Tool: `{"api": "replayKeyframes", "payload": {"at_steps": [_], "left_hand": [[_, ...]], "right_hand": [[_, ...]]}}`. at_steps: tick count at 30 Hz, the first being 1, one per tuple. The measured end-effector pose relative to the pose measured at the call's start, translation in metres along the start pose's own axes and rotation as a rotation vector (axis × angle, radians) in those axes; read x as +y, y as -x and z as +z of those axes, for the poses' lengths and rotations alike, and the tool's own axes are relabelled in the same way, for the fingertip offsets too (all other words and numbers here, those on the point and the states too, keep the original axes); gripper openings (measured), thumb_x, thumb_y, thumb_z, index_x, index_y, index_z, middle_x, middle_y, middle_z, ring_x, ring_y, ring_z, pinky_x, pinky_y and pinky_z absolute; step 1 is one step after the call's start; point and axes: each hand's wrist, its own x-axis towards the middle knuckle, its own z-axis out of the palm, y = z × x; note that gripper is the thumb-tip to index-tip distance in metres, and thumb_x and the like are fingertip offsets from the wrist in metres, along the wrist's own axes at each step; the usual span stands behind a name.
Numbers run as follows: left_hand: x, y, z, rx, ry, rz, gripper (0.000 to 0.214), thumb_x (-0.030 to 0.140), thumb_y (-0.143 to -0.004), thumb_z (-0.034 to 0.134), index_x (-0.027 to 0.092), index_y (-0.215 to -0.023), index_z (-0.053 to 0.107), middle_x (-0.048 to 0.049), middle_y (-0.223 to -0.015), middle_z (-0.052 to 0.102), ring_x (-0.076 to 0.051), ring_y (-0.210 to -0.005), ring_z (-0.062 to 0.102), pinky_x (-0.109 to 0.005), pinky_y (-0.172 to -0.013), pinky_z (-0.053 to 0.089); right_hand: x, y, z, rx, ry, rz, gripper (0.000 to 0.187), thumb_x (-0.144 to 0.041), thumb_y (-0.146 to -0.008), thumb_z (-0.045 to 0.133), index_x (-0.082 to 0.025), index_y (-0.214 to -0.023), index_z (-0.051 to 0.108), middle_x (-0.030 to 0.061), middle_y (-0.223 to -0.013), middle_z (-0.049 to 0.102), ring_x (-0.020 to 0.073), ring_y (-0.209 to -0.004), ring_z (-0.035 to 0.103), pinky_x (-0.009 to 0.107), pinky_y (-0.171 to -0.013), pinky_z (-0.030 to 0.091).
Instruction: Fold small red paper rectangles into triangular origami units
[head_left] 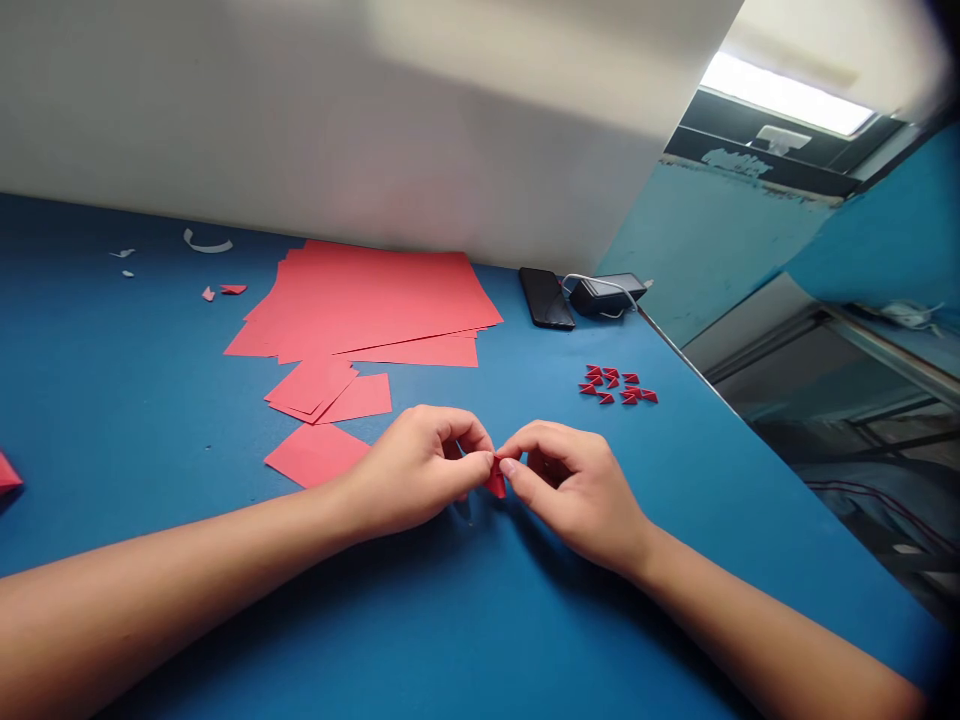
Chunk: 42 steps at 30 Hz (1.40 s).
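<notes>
My left hand [420,470] and my right hand [574,485] meet low over the blue table [150,400]. Both pinch a small folded piece of red paper [496,484] between thumb and fingertips. Most of the piece is hidden by my fingers. A cluster of several small folded red triangles [616,385] lies just beyond my right hand. Small red paper rectangles [315,452] lie beside my left hand.
A stack of large red sheets [367,300] lies at the back by the white wall. A black phone [547,297] and a black charger box with a white cable [604,293] sit near the table's right edge [720,390]. Scraps [221,290] lie far left.
</notes>
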Motion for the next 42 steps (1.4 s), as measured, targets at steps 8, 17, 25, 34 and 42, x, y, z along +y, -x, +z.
{"api": "replayKeyframes", "payload": {"at_steps": [8, 17, 25, 34, 42], "left_hand": [[-0.003, -0.004, -0.005, -0.082, -0.182, -0.038, 0.021, 0.027, -0.079, 0.052, 0.018, -0.073, 0.070, -0.0007, -0.067, 0.070, -0.012, -0.056, 0.057, -0.021, -0.049, 0.038], [0.004, 0.006, -0.005, -0.060, -0.642, 0.059, 0.015, 0.027, -0.077, 0.056, 0.022, -0.079, 0.070, -0.0014, -0.075, 0.069, -0.018, -0.068, 0.060, -0.026, -0.055, 0.036], [-0.002, 0.010, -0.001, -0.076, -0.778, 0.129, 0.024, 0.024, -0.083, 0.051, 0.027, -0.084, 0.074, -0.0032, -0.081, 0.068, -0.018, -0.070, 0.060, -0.026, -0.056, 0.036], [0.009, 0.018, 0.007, -0.171, -1.125, 0.206, 0.027, 0.021, -0.086, 0.044, 0.021, -0.070, 0.066, -0.0039, -0.067, 0.058, -0.016, -0.049, 0.047, -0.030, -0.045, 0.017], [0.006, 0.026, 0.009, -0.336, -1.227, 0.369, 0.012, 0.009, -0.074, 0.059, 0.018, -0.068, 0.065, -0.0070, -0.079, 0.059, -0.020, -0.068, 0.049, -0.030, -0.055, 0.036]], "right_hand": [[0.004, 0.003, 0.004, -0.062, 0.120, -0.025, 0.013, -0.017, -0.082, 0.059, -0.018, -0.070, 0.063, 0.0001, -0.067, 0.062, 0.0105, -0.057, 0.048, 0.025, -0.056, 0.037], [0.009, 0.003, 0.010, -0.137, 0.260, 0.032, 0.011, -0.017, -0.081, 0.058, -0.018, -0.071, 0.064, 0.0011, -0.073, 0.063, 0.0133, -0.065, 0.054, 0.026, -0.062, 0.039], [0.013, 0.003, 0.009, -0.153, 0.270, -0.006, 0.011, -0.019, -0.083, 0.058, -0.019, -0.074, 0.064, 0.0011, -0.074, 0.064, 0.0132, -0.065, 0.055, 0.026, -0.061, 0.039], [0.018, 0.000, 0.004, -0.215, 0.285, -0.112, 0.009, -0.016, -0.084, 0.056, -0.018, -0.081, 0.064, 0.0016, -0.077, 0.062, 0.0124, -0.066, 0.053, 0.024, -0.061, 0.038], [0.022, -0.001, -0.003, -0.236, 0.557, -0.410, 0.028, -0.025, -0.095, 0.044, -0.018, -0.076, 0.064, 0.0017, -0.075, 0.057, 0.0086, -0.050, 0.038, 0.025, -0.046, 0.026]]}}
